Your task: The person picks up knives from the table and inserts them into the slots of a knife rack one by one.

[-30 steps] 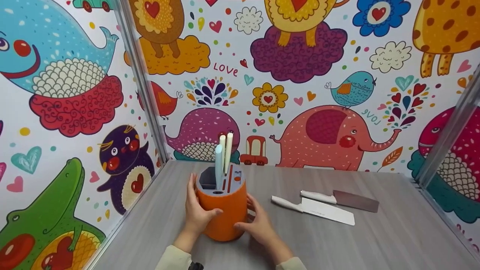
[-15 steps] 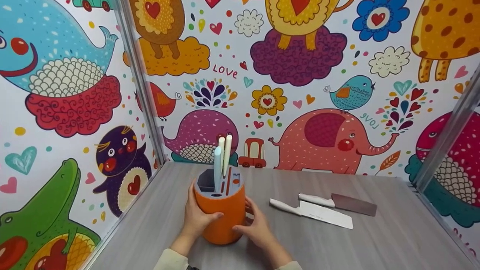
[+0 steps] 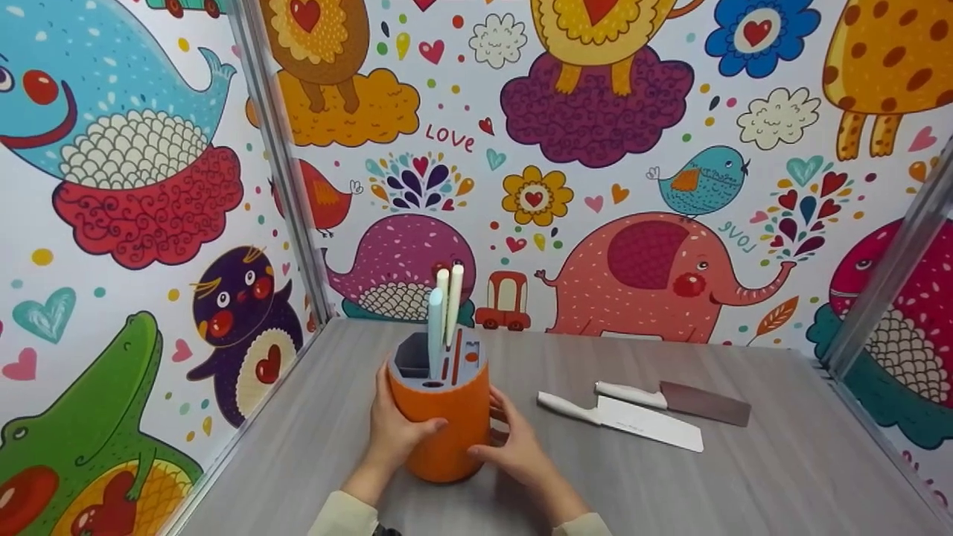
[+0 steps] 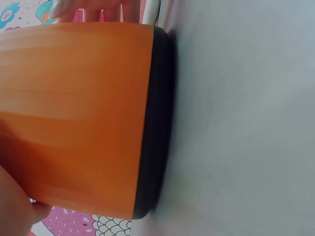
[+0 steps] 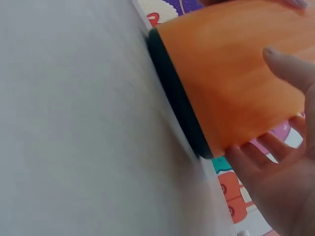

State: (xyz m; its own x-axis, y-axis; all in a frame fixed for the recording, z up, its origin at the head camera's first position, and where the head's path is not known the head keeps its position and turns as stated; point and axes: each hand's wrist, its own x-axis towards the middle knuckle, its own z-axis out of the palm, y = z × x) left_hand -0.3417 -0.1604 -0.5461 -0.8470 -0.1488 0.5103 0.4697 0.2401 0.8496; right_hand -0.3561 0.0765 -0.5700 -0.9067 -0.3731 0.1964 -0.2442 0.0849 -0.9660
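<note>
Cartoon-printed walls [image 3: 588, 197] behind, grey wood-grain table [image 3: 640, 491] below, orange knife block [image 3: 447, 428] standing upright!
Left hand [image 3: 394, 432] and right hand [image 3: 517, 439] grip it from either side, fingers curled round, thumbs in front; white-bladed cleaver [image 3: 649, 426] and dark-bladed cleaver [image 3: 706, 403] lie to the right.

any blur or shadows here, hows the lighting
Head: fairly even light, orange knife block clear, lettering on the white-bladed cleaver too small to read; left wrist: tabletop pale and soft, dark shadow along the black base; right wrist: tabletop hazy, soft shadow beside the base.
</note>
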